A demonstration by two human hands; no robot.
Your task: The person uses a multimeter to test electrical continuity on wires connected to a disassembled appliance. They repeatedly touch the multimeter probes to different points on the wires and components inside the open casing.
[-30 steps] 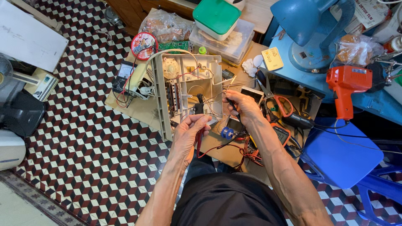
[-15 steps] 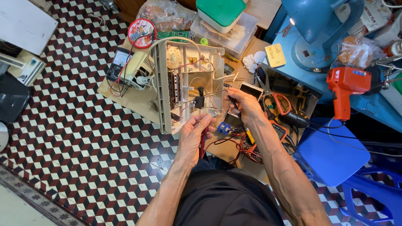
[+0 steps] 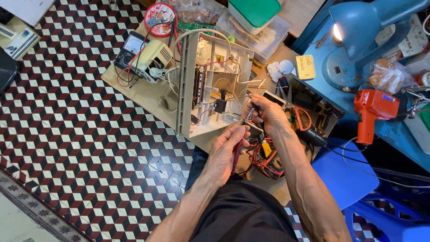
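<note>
**Both hands probing inside an opened appliance housing**

Left hand (image 3: 227, 150) is closed around a thin red probe-like tool (image 3: 236, 154), held like a pen, tip toward the lower edge of the opened beige plastic appliance housing (image 3: 188, 85). Right hand (image 3: 268, 113) pinches a slim black probe (image 3: 256, 110) between thumb and fingers, tip aimed into the tangle of thin wires (image 3: 237, 101) at the housing's right side. The housing stands on edge on a brown cardboard sheet (image 3: 143, 92) over the checkered tile floor, internals facing the person, just ahead of both hands.

Nearby: an orange-and-black multimeter (image 3: 268, 159) with red leads lies under the wrists, between the arms. Orange-handled scissors (image 3: 298, 114) sit just right of the right hand. A second dark meter (image 3: 130, 47) and a cream fan-like unit (image 3: 154, 56) lie left of the housing. A blue desk lamp (image 3: 358, 31) is lit at upper right, an orange drill-shaped tool (image 3: 374, 110) beside it, a blue plastic stool (image 3: 342, 172) at right.

Risks, as judged: probe tips sit close among bare wires, so a slip could bridge two contacts. The housing rests on a narrow edge and could tip if pushed. Leads loop under the forearms and could snag, dragging the multimeter. Whether the unit is powered cannot be told.
</note>
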